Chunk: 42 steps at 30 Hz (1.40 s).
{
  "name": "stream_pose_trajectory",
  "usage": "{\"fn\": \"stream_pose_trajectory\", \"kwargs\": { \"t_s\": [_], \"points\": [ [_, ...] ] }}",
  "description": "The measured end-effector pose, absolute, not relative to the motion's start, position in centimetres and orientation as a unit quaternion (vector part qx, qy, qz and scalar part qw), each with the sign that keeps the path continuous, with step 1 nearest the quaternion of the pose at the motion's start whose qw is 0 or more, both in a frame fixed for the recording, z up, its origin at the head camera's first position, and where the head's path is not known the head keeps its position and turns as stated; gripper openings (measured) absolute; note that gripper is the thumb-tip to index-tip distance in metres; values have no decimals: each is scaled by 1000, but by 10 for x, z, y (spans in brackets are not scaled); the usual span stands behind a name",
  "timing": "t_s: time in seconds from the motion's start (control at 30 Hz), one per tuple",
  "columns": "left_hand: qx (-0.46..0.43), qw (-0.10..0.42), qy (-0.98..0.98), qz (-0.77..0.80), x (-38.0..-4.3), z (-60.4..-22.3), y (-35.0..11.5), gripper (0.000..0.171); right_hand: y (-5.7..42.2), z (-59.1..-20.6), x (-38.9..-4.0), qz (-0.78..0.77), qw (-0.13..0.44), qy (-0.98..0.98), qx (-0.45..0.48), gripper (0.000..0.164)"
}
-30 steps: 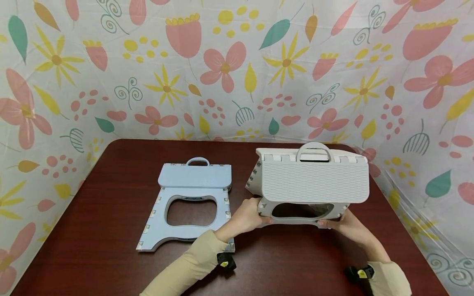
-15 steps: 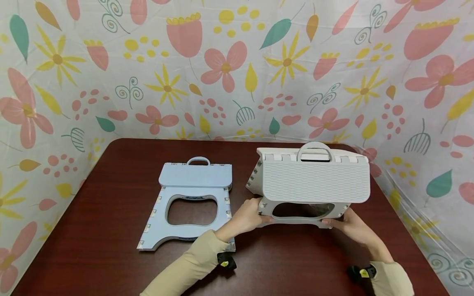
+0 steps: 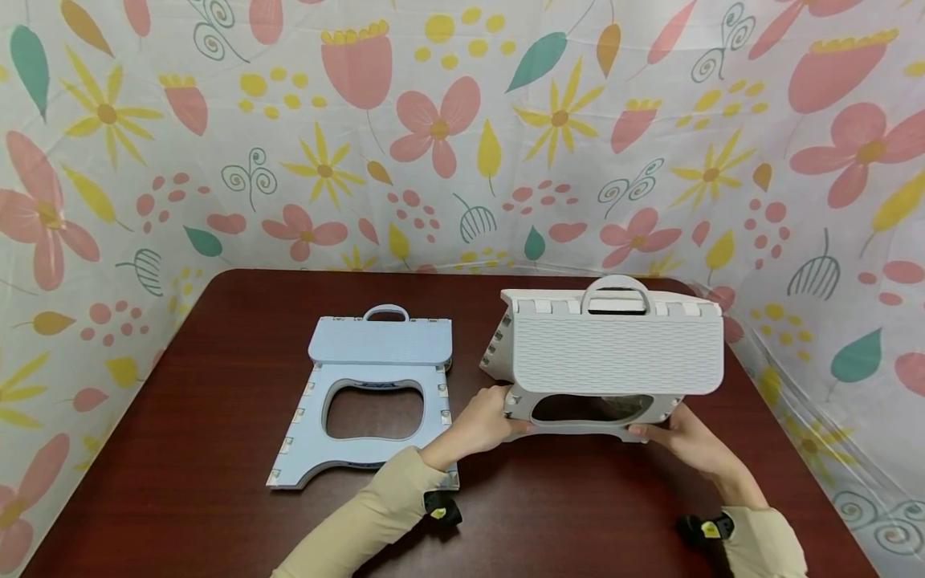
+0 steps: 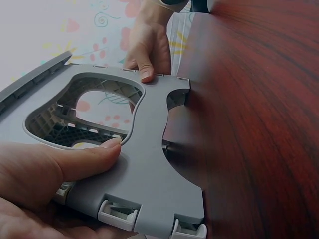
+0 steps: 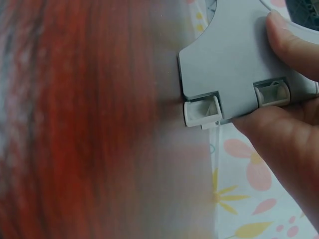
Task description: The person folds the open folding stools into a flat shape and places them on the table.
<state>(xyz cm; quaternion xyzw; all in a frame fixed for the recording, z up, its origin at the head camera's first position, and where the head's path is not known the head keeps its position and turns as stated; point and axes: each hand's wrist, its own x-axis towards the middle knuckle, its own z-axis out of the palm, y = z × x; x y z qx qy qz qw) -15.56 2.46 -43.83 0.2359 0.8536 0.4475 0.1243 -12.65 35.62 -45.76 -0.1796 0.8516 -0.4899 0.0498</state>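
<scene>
A light grey-white folding stool [image 3: 614,353] stands partly or fully unfolded on the right of the table, its woven-textured seat and loop handle facing up and forward. My left hand [image 3: 486,421] grips the left edge of its near leg panel. The thumb of that left hand [image 4: 65,169] lies on the panel beside the oval cutout in the left wrist view. At the opposite edge, my right hand [image 3: 692,441] holds the same panel, thumb in front. In the right wrist view, the right hand [image 5: 294,129] is around the panel edge near the hinge clips; some fingers are hidden.
A pale blue folding stool [image 3: 390,345] lies folded flat on the left of the dark red-brown table [image 3: 209,425], close to my left forearm. A flower-printed sheet [image 3: 441,217] hangs behind and at both sides of the table.
Both hands keep their hold, and the grey-white stool stays nearly where it was. Only a slight shift of the whole head view shows.
</scene>
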Motion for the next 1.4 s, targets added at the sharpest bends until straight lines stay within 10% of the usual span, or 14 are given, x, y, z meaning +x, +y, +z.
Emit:
{"fn": "stream_pose_trajectory", "kwargs": {
  "t_s": [1.4],
  "points": [
    [246, 128, 851, 446, -156, -438, 23, 38, 352, -457, -126, -478, 20, 858, -185, 60]
  ]
}}
